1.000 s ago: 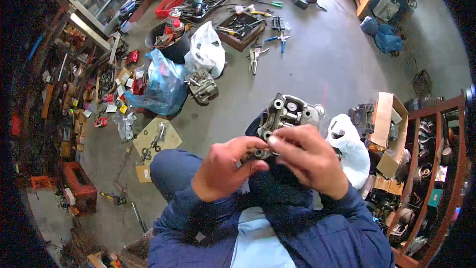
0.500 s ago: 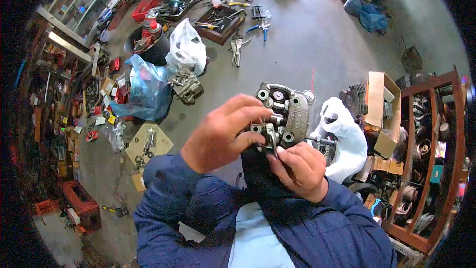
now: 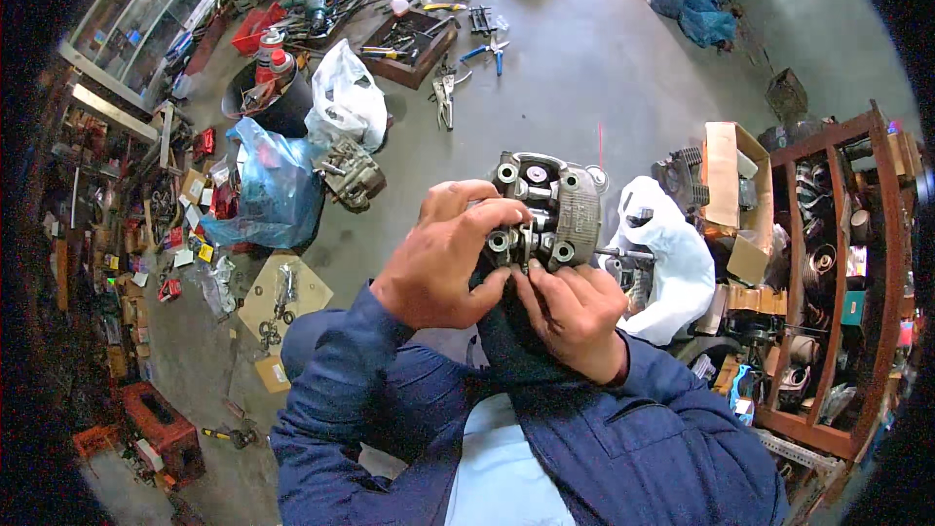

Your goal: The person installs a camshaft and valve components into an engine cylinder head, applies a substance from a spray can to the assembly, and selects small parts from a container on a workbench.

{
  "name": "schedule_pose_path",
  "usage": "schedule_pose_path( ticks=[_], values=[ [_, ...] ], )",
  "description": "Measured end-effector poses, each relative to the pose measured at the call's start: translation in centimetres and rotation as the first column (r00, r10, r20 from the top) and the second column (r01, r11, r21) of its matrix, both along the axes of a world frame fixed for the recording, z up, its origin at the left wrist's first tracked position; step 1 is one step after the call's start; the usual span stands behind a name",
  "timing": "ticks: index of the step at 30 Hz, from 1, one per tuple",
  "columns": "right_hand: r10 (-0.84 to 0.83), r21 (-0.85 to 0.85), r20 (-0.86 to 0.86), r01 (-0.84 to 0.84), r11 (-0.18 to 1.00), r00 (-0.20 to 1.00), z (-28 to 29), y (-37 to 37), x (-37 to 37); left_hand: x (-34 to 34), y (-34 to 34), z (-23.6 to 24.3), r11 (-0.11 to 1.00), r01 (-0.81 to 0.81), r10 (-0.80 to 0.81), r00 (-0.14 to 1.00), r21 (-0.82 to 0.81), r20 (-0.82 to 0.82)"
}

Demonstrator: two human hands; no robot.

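Note:
A grey metal engine cylinder head [image 3: 579,209] with round bores and rocker parts sits in front of me, above my lap. Around its left near corner curl the fingers of my left hand [image 3: 438,258], the forefinger reaching over the rocker parts and the thumb low at the near edge. My right hand [image 3: 579,317] is closed, thumb and forefinger pinched at the near edge of the head. Whatever lies between those fingertips is too small and hidden to make out. Both hands' tips are close together there.
A white plastic bag [image 3: 667,282] with metal parts and a cardboard box [image 3: 730,175] stand at the right, beside a brown shelf [image 3: 881,263]. To the left lie a blue bag [image 3: 278,185] and another engine casting [image 3: 351,175]. Pliers [image 3: 446,97] and a tool tray [image 3: 414,68] are farther off.
My right fingertips have shifted slightly left along the near edge. The left hand's fingers have bent more over the cylinder head. The whole view has moved a little.

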State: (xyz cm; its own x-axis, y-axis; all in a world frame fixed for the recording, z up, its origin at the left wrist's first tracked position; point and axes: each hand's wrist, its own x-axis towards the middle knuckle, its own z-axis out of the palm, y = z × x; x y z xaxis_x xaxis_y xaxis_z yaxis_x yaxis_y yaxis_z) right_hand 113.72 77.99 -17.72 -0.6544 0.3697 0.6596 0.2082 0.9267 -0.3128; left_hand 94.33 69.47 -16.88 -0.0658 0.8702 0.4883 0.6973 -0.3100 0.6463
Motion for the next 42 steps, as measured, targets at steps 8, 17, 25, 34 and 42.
schedule_pose_path(
  ticks=[8, 17, 25, 34, 42],
  values=[
    [-0.036, 0.012, 0.007, 0.036, 0.999, 0.999, -0.3, -0.1, 0.0, 0.4, 0.5, -0.3, 0.998, 0.067, -0.067, 0.990, 0.000, 0.128],
    [-0.021, 0.027, -0.008, 0.021, 0.999, 1.000, -0.2, 0.2, 0.6, 0.0, 0.9, 0.7, 0.994, 0.102, -0.105, 0.990, -0.044, -0.089],
    [0.176, -0.010, 0.029, -0.176, 0.984, 0.984, 1.8, 1.8, 2.9, 0.4, 1.1, 0.7, 0.997, 0.067, -0.064, 0.988, 0.022, -0.142],
    [0.114, -0.018, 0.198, -0.112, 0.993, 0.974, 2.5, 7.4, 5.7, 0.6, 1.2, -0.2, 0.998, 0.050, -0.044, 0.992, 0.046, -0.120],
    [0.204, -0.094, 0.242, -0.187, 0.978, 0.949, 1.8, 8.9, 6.2, 0.6, 1.2, -1.0, 0.994, 0.072, -0.057, 0.985, 0.088, -0.160]
  ],
)
